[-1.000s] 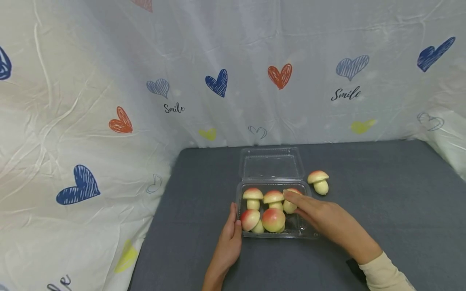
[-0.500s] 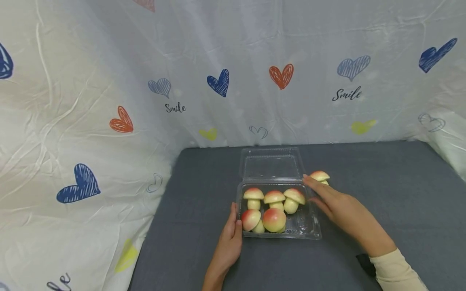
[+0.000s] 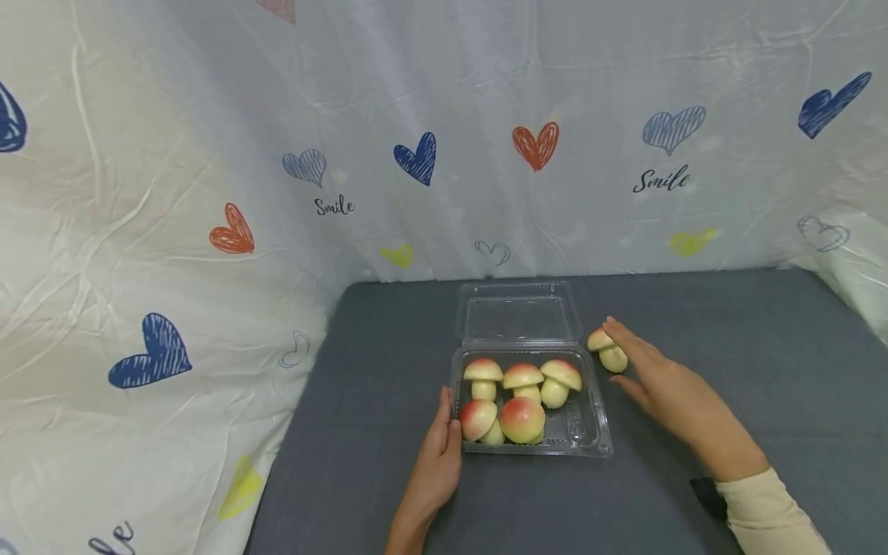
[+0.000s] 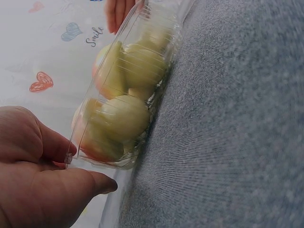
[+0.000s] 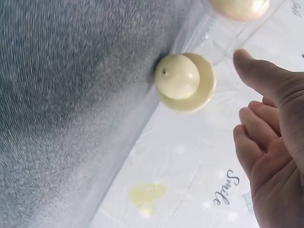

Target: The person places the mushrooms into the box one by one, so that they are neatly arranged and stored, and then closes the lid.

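A clear plastic clamshell container [image 3: 576, 432] lies with its lid folded back. Several toy mushrooms with pinkish caps sit in it, among them a round-capped mushroom [image 3: 523, 420] at the front. My left hand [image 3: 435, 462] holds the container's left edge, thumb at the rim and fingers along the outer side. Right of the container, one more toy mushroom [image 3: 610, 354] lies on the cloth, stem toward me in the right wrist view. My right hand [image 3: 676, 397] reaches over it, fingers extended at its cap and thumb apart from them, partly covering it in the head view.
The hinged lid [image 3: 516, 312] lies flat behind the container. Dark grey cloth [image 3: 347, 478] covers the table. A white curtain [image 3: 472, 85] printed with hearts hangs behind the table and along its left side.
My right hand has left the mushroom at the container's back right and moved right to the loose mushroom outside. My left hand stays at the container's edge.
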`<state>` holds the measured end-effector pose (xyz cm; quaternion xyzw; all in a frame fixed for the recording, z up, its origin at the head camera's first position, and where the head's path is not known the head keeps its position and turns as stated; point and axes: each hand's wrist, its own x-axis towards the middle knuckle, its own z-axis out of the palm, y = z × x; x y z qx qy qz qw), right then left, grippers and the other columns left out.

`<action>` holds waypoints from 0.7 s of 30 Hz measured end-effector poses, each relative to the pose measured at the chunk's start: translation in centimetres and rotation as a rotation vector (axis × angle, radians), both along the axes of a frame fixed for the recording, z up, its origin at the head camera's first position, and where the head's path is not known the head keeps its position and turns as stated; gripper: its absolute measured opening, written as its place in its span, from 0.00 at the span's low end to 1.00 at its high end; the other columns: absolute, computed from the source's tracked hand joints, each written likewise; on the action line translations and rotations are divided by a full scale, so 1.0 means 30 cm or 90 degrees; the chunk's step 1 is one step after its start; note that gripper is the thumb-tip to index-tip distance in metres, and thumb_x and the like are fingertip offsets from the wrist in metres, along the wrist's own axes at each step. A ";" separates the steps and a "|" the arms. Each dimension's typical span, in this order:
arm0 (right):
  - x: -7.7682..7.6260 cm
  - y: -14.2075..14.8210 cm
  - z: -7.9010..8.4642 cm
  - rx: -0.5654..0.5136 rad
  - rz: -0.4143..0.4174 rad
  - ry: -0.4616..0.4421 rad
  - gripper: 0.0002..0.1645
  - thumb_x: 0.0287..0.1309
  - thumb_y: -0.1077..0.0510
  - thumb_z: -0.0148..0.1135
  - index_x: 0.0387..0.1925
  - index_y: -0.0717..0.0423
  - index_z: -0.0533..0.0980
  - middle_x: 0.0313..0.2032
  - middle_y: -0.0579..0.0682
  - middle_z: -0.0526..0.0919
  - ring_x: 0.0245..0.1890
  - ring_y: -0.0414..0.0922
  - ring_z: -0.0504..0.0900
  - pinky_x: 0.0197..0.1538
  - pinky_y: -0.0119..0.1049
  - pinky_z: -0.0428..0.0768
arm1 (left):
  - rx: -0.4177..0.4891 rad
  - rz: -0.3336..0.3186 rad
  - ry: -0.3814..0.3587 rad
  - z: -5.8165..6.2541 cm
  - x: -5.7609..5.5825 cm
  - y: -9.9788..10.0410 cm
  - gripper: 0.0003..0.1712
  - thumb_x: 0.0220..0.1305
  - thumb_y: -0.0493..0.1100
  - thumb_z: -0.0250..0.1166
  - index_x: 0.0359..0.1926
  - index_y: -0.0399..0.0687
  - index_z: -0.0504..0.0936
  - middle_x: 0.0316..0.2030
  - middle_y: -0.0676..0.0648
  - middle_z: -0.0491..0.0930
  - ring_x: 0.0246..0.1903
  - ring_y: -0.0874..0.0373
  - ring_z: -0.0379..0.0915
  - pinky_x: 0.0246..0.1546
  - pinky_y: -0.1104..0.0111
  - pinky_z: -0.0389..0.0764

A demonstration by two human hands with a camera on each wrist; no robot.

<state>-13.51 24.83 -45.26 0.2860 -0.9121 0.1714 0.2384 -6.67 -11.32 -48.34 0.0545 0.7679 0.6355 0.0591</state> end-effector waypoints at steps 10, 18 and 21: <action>-0.012 0.020 0.011 -0.005 -0.024 -0.044 0.63 0.51 0.65 0.83 0.83 0.58 0.56 0.76 0.65 0.67 0.60 0.67 0.81 0.40 0.58 0.85 | -0.003 0.010 -0.009 0.007 0.010 0.003 0.37 0.88 0.41 0.44 0.85 0.42 0.37 0.85 0.42 0.40 0.83 0.46 0.30 0.80 0.42 0.41; -0.033 0.031 -0.015 -0.004 -0.034 -0.069 0.60 0.54 0.64 0.82 0.82 0.60 0.58 0.77 0.65 0.66 0.63 0.67 0.79 0.45 0.60 0.84 | -0.004 0.011 -0.010 0.010 0.014 0.003 0.37 0.88 0.42 0.44 0.85 0.42 0.37 0.85 0.42 0.41 0.83 0.47 0.30 0.80 0.43 0.41; -0.042 0.034 -0.025 0.000 -0.032 -0.075 0.60 0.54 0.64 0.82 0.82 0.61 0.58 0.77 0.66 0.65 0.64 0.67 0.78 0.47 0.60 0.84 | -0.003 0.009 -0.012 0.012 0.015 0.003 0.37 0.88 0.42 0.44 0.85 0.43 0.37 0.85 0.42 0.40 0.83 0.47 0.29 0.80 0.43 0.41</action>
